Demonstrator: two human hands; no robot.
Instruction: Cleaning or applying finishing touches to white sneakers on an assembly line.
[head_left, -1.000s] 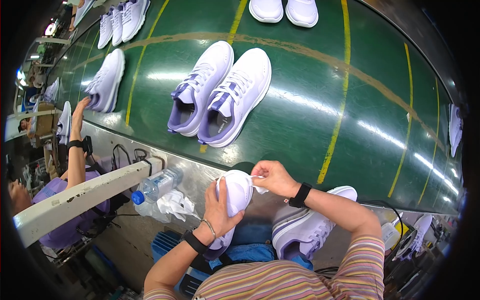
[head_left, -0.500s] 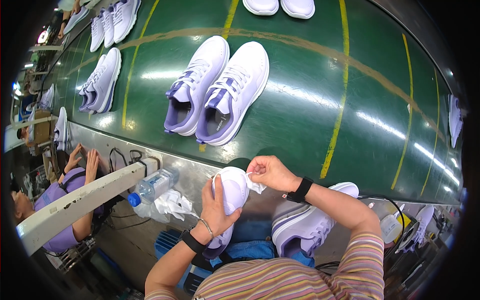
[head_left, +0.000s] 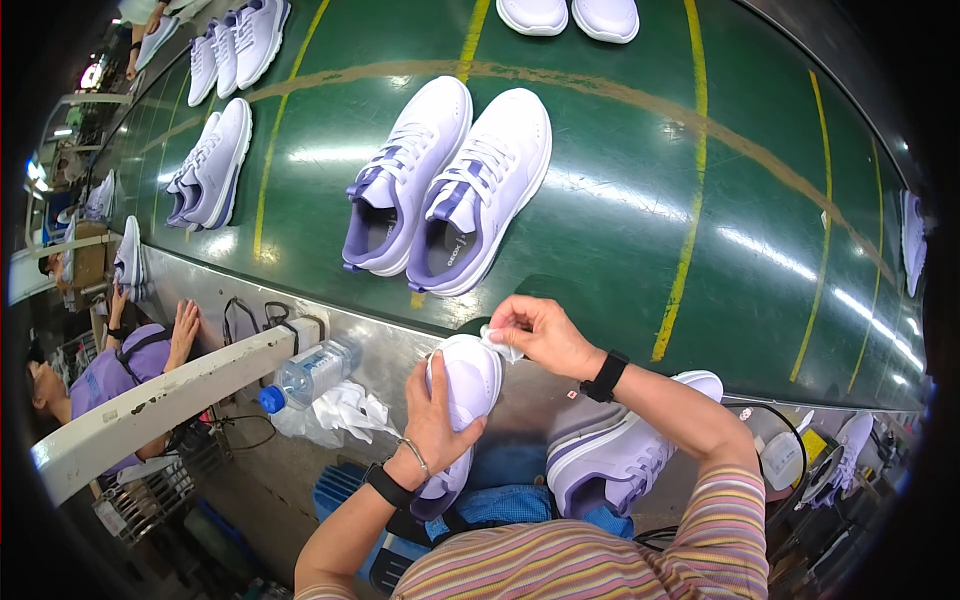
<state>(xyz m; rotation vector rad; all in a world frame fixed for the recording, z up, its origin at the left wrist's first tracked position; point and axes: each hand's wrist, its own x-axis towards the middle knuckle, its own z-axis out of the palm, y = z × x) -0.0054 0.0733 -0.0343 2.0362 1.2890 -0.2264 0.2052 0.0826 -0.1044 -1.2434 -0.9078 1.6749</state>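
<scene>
My left hand (head_left: 430,418) grips a pale lavender sneaker (head_left: 470,385), toe pointing away from me, over the near metal edge. Its heel end hangs low and is partly hidden by my hand and wrist. Between the fingertips of my right hand (head_left: 543,335) is a crumpled white cloth or tissue (head_left: 503,344), pressed at the front right of the toe. Another lavender sneaker (head_left: 610,460) rests to the right, under my right forearm, which covers part of it.
Beyond the metal edge (head_left: 385,340) runs a green belt (head_left: 610,260) with yellow lines. It carries a sneaker pair (head_left: 490,190) and several more shoes. A clear bottle (head_left: 310,375) and crumpled white tissue (head_left: 352,410) lie left, beside a white bar (head_left: 180,410). A co-worker (head_left: 120,370) in purple sits far left.
My right hand and the cloth have moved slightly left and round the sneaker's toe. The belt's shoes appear a little further right. One co-worker's hand has gone up to a shoe.
</scene>
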